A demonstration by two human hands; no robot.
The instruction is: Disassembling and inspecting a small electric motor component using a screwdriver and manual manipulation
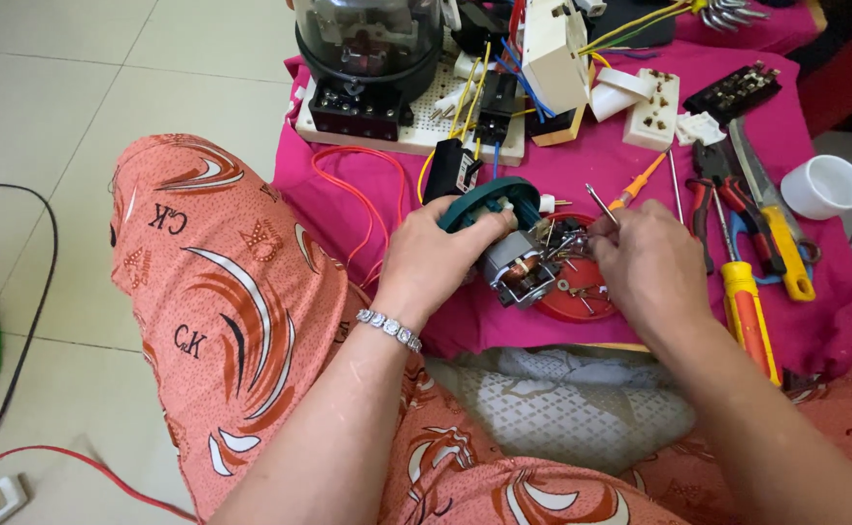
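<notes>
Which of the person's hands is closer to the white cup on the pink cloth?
The right. The right hand works at the red tray, a few tools short of the white cup. The left hand, gripping the small motor, sits farther away, on the far side.

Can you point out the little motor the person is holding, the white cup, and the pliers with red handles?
small motor (pixel 515 267), head view: on its copper-wound metal core, beside the left hand's fingers.
white cup (pixel 822 187), head view: on its outer wall, at the cloth's right edge.
red-handled pliers (pixel 716 183), head view: on the upper handle, near the pivot.
</notes>
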